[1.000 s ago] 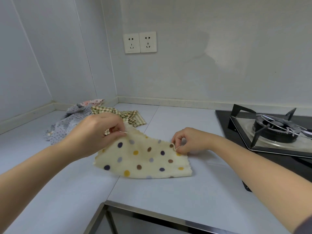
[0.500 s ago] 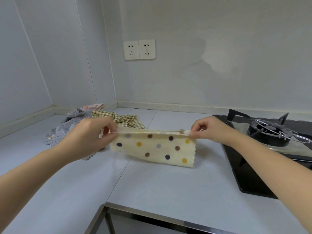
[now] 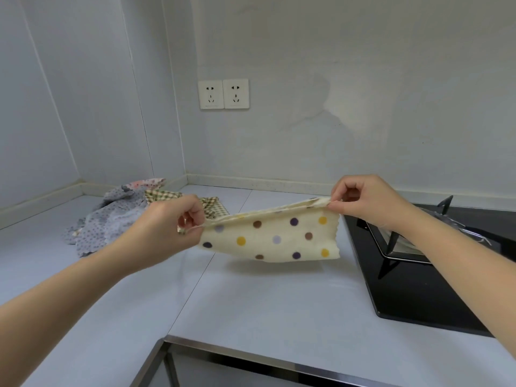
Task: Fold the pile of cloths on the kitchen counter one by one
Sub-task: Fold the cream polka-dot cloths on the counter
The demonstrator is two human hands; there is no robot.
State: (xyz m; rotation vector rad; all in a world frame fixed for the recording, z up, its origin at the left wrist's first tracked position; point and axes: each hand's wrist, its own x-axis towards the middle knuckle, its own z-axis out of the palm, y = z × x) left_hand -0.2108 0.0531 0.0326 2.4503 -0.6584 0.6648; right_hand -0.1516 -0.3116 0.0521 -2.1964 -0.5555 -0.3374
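A cream cloth with coloured polka dots [image 3: 275, 238] hangs in the air above the counter, folded double with its fold at the bottom. My left hand [image 3: 167, 227] pinches its upper left corners. My right hand [image 3: 365, 201] pinches its upper right corners, held a little higher. The cloth is stretched between the two hands. Behind my left hand lies the pile of cloths [image 3: 111, 219]: a grey dotted one, a pink patterned one and a green checked cloth [image 3: 215, 209].
The white counter [image 3: 265, 303] runs into a wall corner at the back left. A black gas hob [image 3: 418, 275] with a burner grate sits at the right. Two wall sockets [image 3: 223, 93] are above. A metal edge [image 3: 251, 356] borders the counter front.
The dotted cloth lay on the counter a second ago. Both hands have lifted it by its corners, and the right hand has moved up and to the right, pulling it taut.
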